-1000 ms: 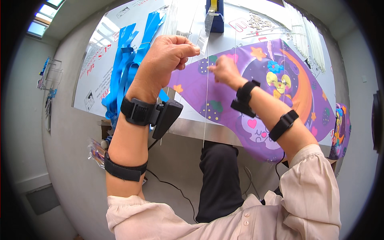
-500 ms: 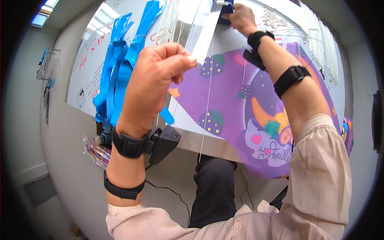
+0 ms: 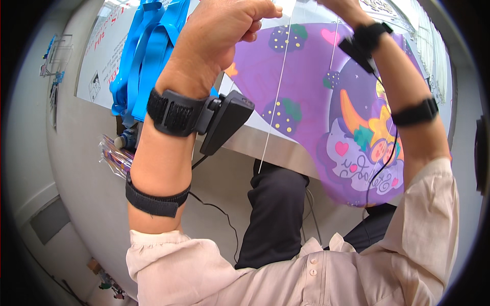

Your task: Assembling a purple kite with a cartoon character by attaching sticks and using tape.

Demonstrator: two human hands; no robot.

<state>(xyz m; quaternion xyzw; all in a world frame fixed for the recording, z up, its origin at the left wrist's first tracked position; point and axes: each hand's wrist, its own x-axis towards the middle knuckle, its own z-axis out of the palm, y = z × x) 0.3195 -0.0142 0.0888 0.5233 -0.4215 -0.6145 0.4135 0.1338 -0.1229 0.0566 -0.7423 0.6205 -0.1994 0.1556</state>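
My left hand point(image 3: 222, 43) is at the top of the view, its fingers closed in a pinch on a white strip point(image 3: 287, 7), of which only a small part shows. My right hand point(image 3: 344, 9) reaches to the upper edge, where its fingers are mostly cut off. Below both hands a purple sheet with cartoon prints point(image 3: 301, 61) lies on the table and droops over its front edge. A thin white string point(image 3: 276, 99) crosses the sheet and hangs down to my knee.
Blue ribbon strips point(image 3: 153, 56) lie in a bundle on the white printed board point(image 3: 94, 66) at the left. Bunched white strings point(image 3: 434, 51) are at the far right. A clear plastic packet point(image 3: 113, 155) sits beside the table's left front corner. Black cables hang from my wrist straps.
The view has tilted down, so the table sits higher in it. The dark blue object at my right hand has gone out of view, as has most of the white strip.
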